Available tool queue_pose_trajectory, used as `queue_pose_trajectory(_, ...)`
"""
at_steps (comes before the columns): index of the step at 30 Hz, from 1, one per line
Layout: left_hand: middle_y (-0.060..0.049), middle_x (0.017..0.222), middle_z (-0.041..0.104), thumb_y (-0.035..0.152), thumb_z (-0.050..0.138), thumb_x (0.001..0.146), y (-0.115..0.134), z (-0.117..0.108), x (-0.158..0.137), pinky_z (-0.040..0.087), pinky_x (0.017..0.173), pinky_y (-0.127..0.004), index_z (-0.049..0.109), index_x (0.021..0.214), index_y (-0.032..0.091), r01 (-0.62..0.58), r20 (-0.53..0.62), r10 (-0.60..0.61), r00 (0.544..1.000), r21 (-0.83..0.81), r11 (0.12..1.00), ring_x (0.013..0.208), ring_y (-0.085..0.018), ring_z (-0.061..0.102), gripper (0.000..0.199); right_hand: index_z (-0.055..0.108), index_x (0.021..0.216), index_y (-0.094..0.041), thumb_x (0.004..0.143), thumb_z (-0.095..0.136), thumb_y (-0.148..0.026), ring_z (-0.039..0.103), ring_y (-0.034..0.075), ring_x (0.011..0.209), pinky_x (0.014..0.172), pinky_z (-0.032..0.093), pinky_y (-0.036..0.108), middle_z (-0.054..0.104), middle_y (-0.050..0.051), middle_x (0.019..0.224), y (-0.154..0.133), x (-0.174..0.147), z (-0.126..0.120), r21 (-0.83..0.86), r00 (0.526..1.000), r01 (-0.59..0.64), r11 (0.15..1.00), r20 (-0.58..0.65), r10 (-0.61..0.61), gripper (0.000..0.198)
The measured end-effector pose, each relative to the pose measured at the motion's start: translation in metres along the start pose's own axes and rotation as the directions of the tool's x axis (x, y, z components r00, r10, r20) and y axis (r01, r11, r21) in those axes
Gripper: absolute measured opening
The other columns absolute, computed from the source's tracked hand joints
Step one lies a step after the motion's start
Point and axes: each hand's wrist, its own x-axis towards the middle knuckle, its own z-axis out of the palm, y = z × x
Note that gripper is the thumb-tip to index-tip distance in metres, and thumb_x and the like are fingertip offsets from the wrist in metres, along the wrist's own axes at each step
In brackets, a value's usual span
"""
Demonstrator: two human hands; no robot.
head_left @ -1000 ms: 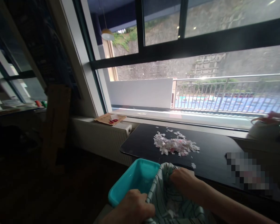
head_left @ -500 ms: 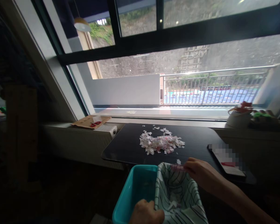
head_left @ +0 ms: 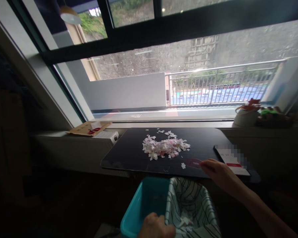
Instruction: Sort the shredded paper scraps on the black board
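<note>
My right hand (head_left: 215, 170) is closed on one end of a thin, see-through pinkish piece (head_left: 194, 163), rounded in outline, held just over the table's near edge. Left of its tip lies a single white paper scrap (head_left: 183, 165). A heap of small torn paper scraps (head_left: 164, 147), white with some pink, covers the middle of the black table (head_left: 129, 155). Below the edge stands a teal bin (head_left: 136, 201), beside a bin compartment lined with a striped bag (head_left: 192, 195) that has some scraps at its bottom. My left hand (head_left: 156, 226) is closed at the rim where the two meet.
On the table's right lies a dark-edged flat board or tablet (head_left: 232, 161), partly blurred. Red-handled scissors (head_left: 94, 131) rest on brown paper (head_left: 76, 129) by a radiator (head_left: 106, 136). A pale pot (head_left: 245, 117) stands on the sill by the window.
My right hand has moved from above the lined compartment forward to the table edge, carrying the pinkish piece. More scraps show inside the bag. My left hand keeps its place; the view has shifted slightly.
</note>
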Motion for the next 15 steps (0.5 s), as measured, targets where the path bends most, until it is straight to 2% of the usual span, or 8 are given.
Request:
queue_pose_trajectory(4,-0.001,0.058,0.054,0.043,0.051,0.092,-0.009,0.003,-0.001,0.02,0.047,-0.026,0.063,0.069,0.02,-0.112,-0.123,0.109,0.986,-0.014,0.994,0.047,-0.013,0.041,0.034,0.07,0.089,-0.019,0.09,0.046,-0.032,0.062,0.016,0.07,0.065,0.043,0.025,0.067,0.004,0.083,0.006,0.003,0.003,-0.001,1.0,-0.005,1.0,0.007,0.005,0.027)
queue_pose_trajectory(7,0.0,0.058,0.054,0.039,0.049,0.094,-0.012,0.006,-0.002,0.024,0.049,-0.026,0.061,0.069,0.02,-0.175,-0.199,0.167,0.966,-0.025,0.984,0.048,-0.012,0.041,0.033,0.071,0.088,-0.019,0.089,0.045,-0.033,0.06,0.016,0.066,0.062,0.042,0.026,0.066,0.004,0.079,0.008,0.007,0.005,-0.013,1.0,-0.013,1.0,-0.003,0.013,0.029)
queue_pose_trajectory(11,0.0,0.053,0.048,0.038,0.06,0.085,-0.007,0.013,0.0,0.028,0.052,-0.027,0.058,0.06,0.019,-0.055,-0.106,0.053,0.993,-0.018,0.998,0.045,-0.012,0.036,0.032,0.072,0.086,-0.018,0.088,0.046,-0.034,0.058,0.015,0.062,0.059,0.041,0.026,0.065,0.003,0.075,0.007,0.012,0.008,-0.007,1.0,-0.029,1.0,0.004,0.029,0.031)
queue_pose_trajectory(13,-0.001,0.053,0.048,0.041,0.056,0.088,-0.006,0.013,-0.002,0.032,0.056,-0.028,0.058,0.06,0.019,-0.027,-0.134,0.023,0.991,-0.027,0.999,0.046,-0.012,0.037,0.035,0.072,0.087,-0.018,0.088,0.045,-0.033,0.059,0.015,0.064,0.061,0.042,0.026,0.066,0.003,0.075,0.006,0.013,0.011,0.009,0.999,-0.028,1.0,0.018,0.028,0.03)
queue_pose_trajectory(15,-0.002,0.054,0.05,0.045,0.05,0.091,-0.008,0.011,-0.007,0.034,0.059,-0.03,0.059,0.062,0.019,-0.042,-0.21,0.032,0.977,-0.044,0.998,0.049,-0.014,0.041,0.041,0.071,0.087,-0.017,0.088,0.046,-0.032,0.06,0.016,0.067,0.063,0.043,0.026,0.067,0.003,0.078,0.005,0.013,0.014,0.023,0.999,-0.024,0.999,0.029,0.023,0.03)
